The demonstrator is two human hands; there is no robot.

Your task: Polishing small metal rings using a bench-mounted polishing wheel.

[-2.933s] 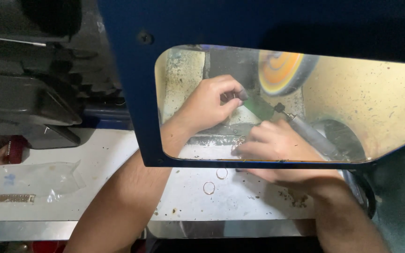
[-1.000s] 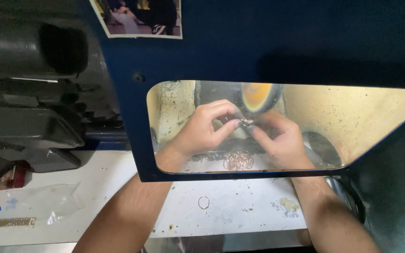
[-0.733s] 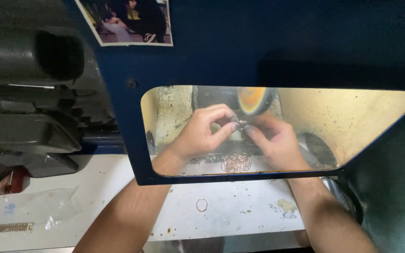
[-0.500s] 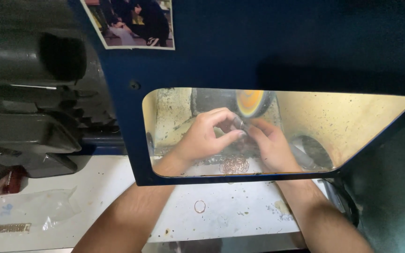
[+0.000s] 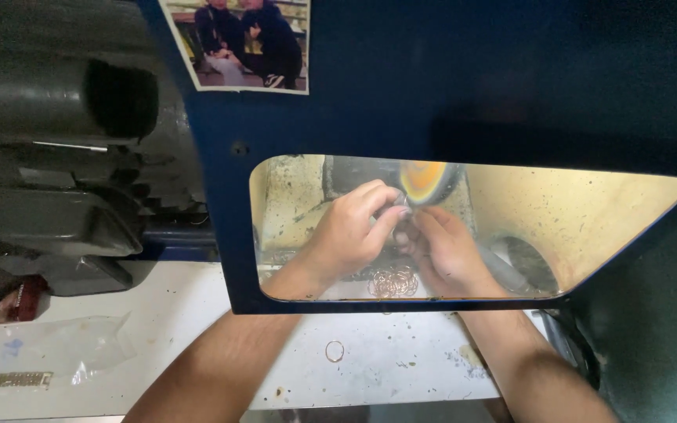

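Both hands meet behind the clear window of a blue guard (image 5: 448, 94). The left hand (image 5: 350, 231) and the right hand (image 5: 444, 251) pinch between their fingertips a small shiny ring (image 5: 400, 210), too small to make out clearly, so each grip is clenched on that one piece. The ring sits right at the lower edge of the orange and yellow buffing wheel (image 5: 425, 178); whether it touches the wheel cannot be told.

Just below the hands, inside the guard, lies a small heap of thin rings (image 5: 393, 282). Outside the guard, between the two forearms, a single ring (image 5: 334, 351) lies flat on the white, stained worktop (image 5: 182, 313). Far to the left on the worktop lie a clear plastic bag (image 5: 64, 348) and a metal chain band (image 5: 5, 381). A photograph (image 5: 237, 43) is stuck to the guard above the window, and a dark grey motor housing (image 5: 56, 157) stands to the left.
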